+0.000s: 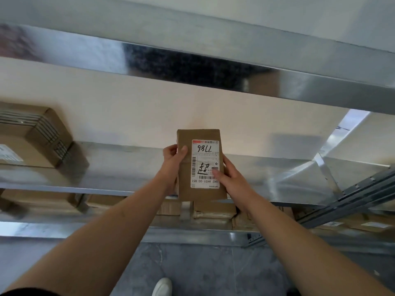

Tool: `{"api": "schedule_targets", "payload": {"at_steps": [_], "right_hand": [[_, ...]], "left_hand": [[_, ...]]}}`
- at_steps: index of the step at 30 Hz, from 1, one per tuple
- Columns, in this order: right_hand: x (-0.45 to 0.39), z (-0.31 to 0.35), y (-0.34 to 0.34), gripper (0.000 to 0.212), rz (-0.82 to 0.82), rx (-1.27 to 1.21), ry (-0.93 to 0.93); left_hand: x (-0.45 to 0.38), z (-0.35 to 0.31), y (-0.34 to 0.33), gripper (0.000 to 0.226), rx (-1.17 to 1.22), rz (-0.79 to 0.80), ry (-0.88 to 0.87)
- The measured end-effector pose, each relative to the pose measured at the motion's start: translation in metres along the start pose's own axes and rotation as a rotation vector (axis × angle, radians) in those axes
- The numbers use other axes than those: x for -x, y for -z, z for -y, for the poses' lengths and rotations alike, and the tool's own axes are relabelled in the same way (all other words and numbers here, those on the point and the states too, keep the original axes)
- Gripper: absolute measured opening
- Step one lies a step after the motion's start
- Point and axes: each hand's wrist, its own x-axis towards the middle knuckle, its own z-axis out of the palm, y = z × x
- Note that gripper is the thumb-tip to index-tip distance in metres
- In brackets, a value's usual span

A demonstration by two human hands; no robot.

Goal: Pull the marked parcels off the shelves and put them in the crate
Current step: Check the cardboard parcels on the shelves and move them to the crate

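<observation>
At the left of the frame, a taped cardboard box [32,137] sits on a shiny metal shelf [128,167]. At centre, the left hand [173,159] and right hand [229,175] clasp a flat brown parcel [199,165] above the shelf edge. Its white label [205,163] reads "7786". More parcels [213,210] lie on the shelf below.

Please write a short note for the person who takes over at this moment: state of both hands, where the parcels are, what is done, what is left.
Left hand: grips the left edge of the small brown parcel.
Right hand: grips its right edge, thumb on the white label, handwritten upside-down.
The parcel is held upright in front of the metal shelf.
More boxes: one large box on that shelf at left, several on the shelf below.
Done: this parcel is in hand.
Left: put it in the crate, which is not in view; check remaining parcels.
</observation>
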Motion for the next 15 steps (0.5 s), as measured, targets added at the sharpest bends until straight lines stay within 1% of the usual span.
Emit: {"api": "schedule_targets", "payload": {"at_steps": [2,4,9,10,11,15], "right_hand": [[-0.002,-0.005,-0.01,0.058,-0.006,-0.053,-0.013],[-0.005,-0.007,-0.021,0.054,-0.005,-0.111,-0.032],[-0.007,-0.014,-0.045,0.058,-0.034,-0.264,-0.071],[-0.008,-0.012,-0.044,0.058,-0.021,-0.282,-0.071],[0.004,-0.021,-0.055,0.057,0.032,-0.293,-0.087],[0.016,-0.026,-0.058,0.058,0.074,-0.304,-0.073]], "left_hand": [[0.002,0.01,0.01,0.05,-0.027,0.074,0.003],[0.003,0.016,0.022,0.053,-0.022,0.11,0.01],[0.008,0.023,0.047,0.049,0.004,0.106,-0.001],[0.007,0.02,0.046,0.049,-0.011,0.105,-0.008],[0.024,0.029,0.058,0.048,-0.02,0.076,-0.009],[0.046,0.04,0.065,0.044,0.032,0.043,-0.012]]}}
